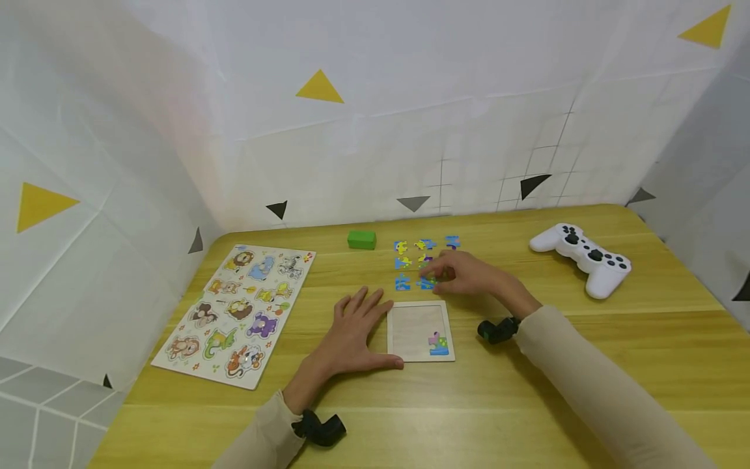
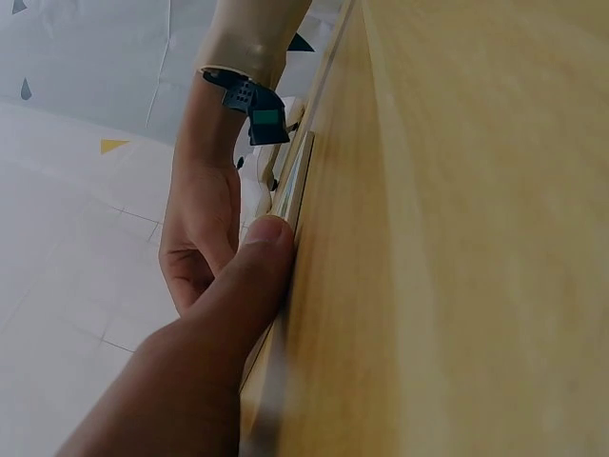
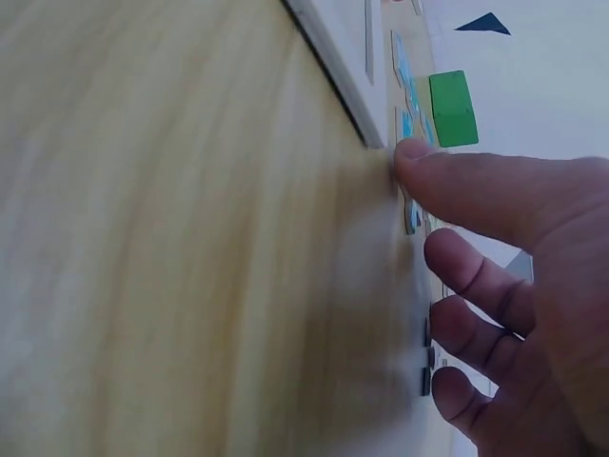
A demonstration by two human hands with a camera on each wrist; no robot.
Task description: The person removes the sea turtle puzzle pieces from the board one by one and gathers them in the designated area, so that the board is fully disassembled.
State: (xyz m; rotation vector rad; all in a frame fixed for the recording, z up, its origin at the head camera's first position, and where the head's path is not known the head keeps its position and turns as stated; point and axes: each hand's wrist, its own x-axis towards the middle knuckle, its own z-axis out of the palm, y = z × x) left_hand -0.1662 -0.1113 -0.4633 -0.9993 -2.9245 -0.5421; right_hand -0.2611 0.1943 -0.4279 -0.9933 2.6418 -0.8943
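My left hand lies with fingers spread along the left side of a square wooden puzzle tray. Its thumb touches the tray's near edge. A pink, green and blue puzzle piece sits in the tray's lower right corner. Beyond the tray my right hand reaches down to the loose pieces, thumb and forefinger at the edges of a blue-green puzzle piece. The hand partly hides that piece. Several other loose pieces lie in rows around it.
An animal picture board lies on the left of the wooden table. A green block stands near the back edge. To the right is a white game controller. White sheeting hangs behind the table.
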